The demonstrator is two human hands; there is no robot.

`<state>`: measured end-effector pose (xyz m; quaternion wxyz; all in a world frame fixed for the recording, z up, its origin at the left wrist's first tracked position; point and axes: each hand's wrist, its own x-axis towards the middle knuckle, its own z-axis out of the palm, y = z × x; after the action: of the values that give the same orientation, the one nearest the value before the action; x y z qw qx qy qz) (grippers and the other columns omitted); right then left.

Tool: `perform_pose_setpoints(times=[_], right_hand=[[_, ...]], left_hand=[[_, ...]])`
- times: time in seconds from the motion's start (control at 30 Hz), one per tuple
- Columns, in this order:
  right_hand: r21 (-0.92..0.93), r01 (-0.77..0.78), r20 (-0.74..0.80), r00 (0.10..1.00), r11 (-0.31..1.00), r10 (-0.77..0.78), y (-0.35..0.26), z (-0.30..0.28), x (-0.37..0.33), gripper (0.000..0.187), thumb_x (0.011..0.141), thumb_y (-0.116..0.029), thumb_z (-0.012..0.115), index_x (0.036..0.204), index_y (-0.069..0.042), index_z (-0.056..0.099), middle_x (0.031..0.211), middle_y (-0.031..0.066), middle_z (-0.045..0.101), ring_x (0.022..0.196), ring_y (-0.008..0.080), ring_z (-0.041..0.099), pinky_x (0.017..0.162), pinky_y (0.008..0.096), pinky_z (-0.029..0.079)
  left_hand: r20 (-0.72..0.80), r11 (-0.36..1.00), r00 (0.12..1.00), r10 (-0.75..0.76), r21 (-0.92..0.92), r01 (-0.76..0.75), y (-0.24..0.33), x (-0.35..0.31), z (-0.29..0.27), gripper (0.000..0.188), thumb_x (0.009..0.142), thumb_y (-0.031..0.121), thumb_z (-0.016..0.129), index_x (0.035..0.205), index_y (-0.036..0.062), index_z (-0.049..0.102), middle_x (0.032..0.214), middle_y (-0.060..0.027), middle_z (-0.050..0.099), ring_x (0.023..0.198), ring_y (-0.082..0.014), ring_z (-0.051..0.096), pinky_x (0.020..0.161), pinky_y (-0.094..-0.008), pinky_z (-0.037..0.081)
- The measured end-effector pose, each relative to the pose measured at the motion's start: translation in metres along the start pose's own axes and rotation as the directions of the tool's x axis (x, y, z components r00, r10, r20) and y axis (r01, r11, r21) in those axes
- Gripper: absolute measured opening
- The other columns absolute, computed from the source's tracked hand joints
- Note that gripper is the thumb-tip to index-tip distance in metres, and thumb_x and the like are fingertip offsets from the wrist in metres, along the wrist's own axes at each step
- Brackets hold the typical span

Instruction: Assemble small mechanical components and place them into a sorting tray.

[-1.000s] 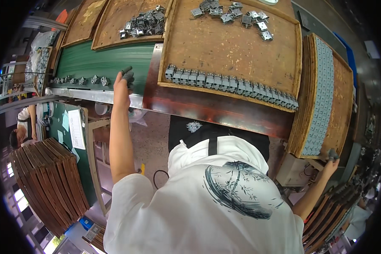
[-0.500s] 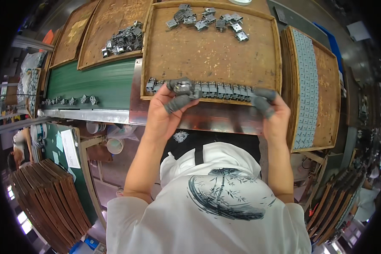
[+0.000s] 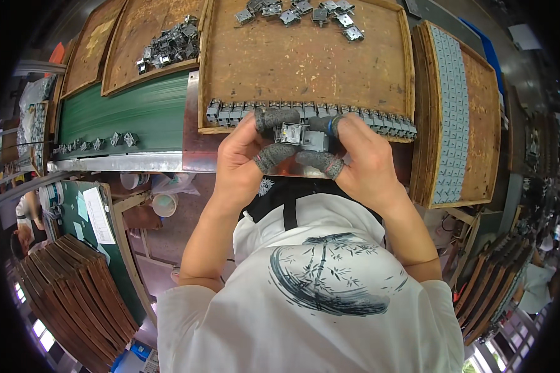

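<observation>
Both hands meet in front of a shallow wooden tray, with grey finger sleeves on their thumbs and fingers. My left hand is closed on a shiny metal bracket piece. My right hand pinches a small grey block between thumb and fingers. The block sits against the bracket, end to end; whether they are joined I cannot tell. Just beyond my fingers, a row of similar grey blocks with metal tops lines the tray's near edge, partly hidden by my hands.
Loose metal brackets lie at the tray's far side, and a heap of them fills part of another tray to the left. Several small pieces stand on a green surface. At right, a stacked tray holds rows of grey parts.
My right hand has come left from the row's right end and now holds a grey block against the bracket in my left hand. The view has shifted slightly.
</observation>
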<state>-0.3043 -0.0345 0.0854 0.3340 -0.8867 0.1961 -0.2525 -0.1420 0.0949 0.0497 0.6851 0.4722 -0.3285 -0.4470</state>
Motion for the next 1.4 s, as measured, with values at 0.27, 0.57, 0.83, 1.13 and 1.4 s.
perform_pose_setpoints(times=[0.27, 0.57, 0.83, 1.13, 1.4], right_hand=[[-0.214, 0.108, -0.075, 0.989, 0.971, -0.127, 0.021, 0.032, -0.004, 0.025, 0.068, -0.005, 0.076, 0.085, 0.002, 0.059, 0.083, 0.0153, 0.057, 0.069, 0.0324, 0.060, 0.057, 0.0393, 0.049], [-0.131, 0.002, -0.046, 0.999, 0.991, -0.009, 0.020, 0.053, 0.004, 0.022, 0.069, -0.008, 0.078, 0.080, -0.001, 0.060, 0.076, 0.0107, 0.055, 0.063, 0.0300, 0.058, 0.055, 0.0386, 0.048], [-0.069, -0.017, 0.051, 0.998, 0.997, 0.021, 0.013, 0.059, 0.025, 0.027, 0.073, -0.016, 0.080, 0.078, 0.000, 0.058, 0.074, 0.0120, 0.055, 0.063, 0.0307, 0.058, 0.054, 0.0385, 0.047], [-0.120, 0.082, 0.184, 0.981, 0.989, -0.059, 0.001, 0.059, 0.042, 0.022, 0.069, 0.000, 0.071, 0.088, 0.002, 0.059, 0.085, 0.0158, 0.057, 0.071, 0.0342, 0.059, 0.059, 0.0408, 0.048], [-0.048, 0.025, 0.210, 0.978, 0.999, -0.015, 0.008, 0.065, 0.066, 0.023, 0.067, 0.000, 0.073, 0.086, 0.001, 0.060, 0.078, 0.0138, 0.053, 0.067, 0.0328, 0.057, 0.057, 0.0396, 0.046]], left_hand=[[-0.090, 0.973, 0.995, 0.050, 0.228, -0.029, -0.019, -0.003, 0.019, 0.043, 0.087, -0.012, 0.057, 0.129, -0.0027, 0.056, 0.121, -0.0083, 0.051, 0.111, -0.0158, 0.057, 0.094, -0.0268, 0.049], [-0.121, 0.714, 0.978, 0.172, 0.699, -0.039, -0.019, -0.010, 0.017, 0.075, 0.067, -0.010, 0.058, 0.140, 0.0017, 0.046, 0.113, -0.0208, 0.047, 0.098, -0.0388, 0.051, 0.083, -0.0445, 0.047], [-0.169, 0.986, 0.979, -0.118, 0.100, 0.136, -0.012, -0.003, -0.029, 0.059, 0.077, -0.016, 0.057, 0.135, -0.0029, 0.053, 0.115, -0.0077, 0.056, 0.099, -0.0152, 0.060, 0.078, -0.0273, 0.052], [-0.160, 0.985, 0.979, -0.127, -0.140, 0.105, -0.012, -0.005, -0.044, 0.051, 0.084, -0.014, 0.052, 0.135, -0.0043, 0.054, 0.126, -0.0085, 0.056, 0.114, -0.0169, 0.057, 0.094, -0.0280, 0.049], [-0.276, 0.953, 0.953, 0.123, 0.300, -0.036, -0.015, 0.004, -0.043, 0.047, 0.085, -0.009, 0.055, 0.132, -0.0039, 0.055, 0.124, -0.0102, 0.056, 0.113, -0.0188, 0.058, 0.094, -0.0276, 0.047]])
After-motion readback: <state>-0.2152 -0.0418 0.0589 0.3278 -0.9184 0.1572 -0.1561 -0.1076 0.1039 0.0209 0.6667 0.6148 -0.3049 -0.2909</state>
